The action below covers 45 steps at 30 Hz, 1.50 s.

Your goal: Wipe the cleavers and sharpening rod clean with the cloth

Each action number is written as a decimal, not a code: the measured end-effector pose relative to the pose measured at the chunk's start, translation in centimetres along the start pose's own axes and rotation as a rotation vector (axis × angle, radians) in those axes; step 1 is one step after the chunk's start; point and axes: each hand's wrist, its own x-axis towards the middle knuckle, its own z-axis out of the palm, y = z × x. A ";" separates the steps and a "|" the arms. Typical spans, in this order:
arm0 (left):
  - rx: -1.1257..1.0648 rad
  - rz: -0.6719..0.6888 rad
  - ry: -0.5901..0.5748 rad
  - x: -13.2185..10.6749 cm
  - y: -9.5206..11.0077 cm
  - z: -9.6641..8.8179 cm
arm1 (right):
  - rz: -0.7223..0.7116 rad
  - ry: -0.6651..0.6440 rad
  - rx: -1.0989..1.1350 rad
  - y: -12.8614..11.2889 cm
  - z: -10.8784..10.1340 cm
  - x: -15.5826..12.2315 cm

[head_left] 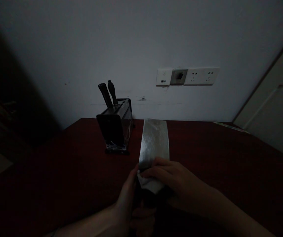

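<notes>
A cleaver [154, 141] with a broad grey blade points away from me, toward the wall. My left hand [127, 204] is closed around its handle, which is mostly hidden in shadow. A white cloth [152, 185] is bunched against the lower part of the blade, near the handle. My right hand [172, 174] pinches this cloth, its fingers lying across the blade. To the left of the blade stands a knife block [114, 125], dark with a shiny side, with two black knife handles [108, 93] sticking up out of it.
Everything sits over a dark red table [82, 174] against a pale wall [94, 49]. Wall sockets [188, 76] are set above the table's back edge. A pale door [274, 98] stands at the right. A thin strip [230, 127] lies near the back right edge. The light is dim.
</notes>
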 end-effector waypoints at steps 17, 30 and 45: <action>0.096 -0.042 -0.111 2.7 2.0 4.1 | 0.062 0.258 -0.016 -0.6 -3.0 -1.0; 0.090 -0.079 -0.149 3.0 1.3 3.3 | 0.094 0.172 0.060 -0.8 -3.4 -1.2; 0.058 -0.095 -0.144 2.9 0.9 3.0 | 0.051 0.168 0.049 -0.8 -3.4 -0.9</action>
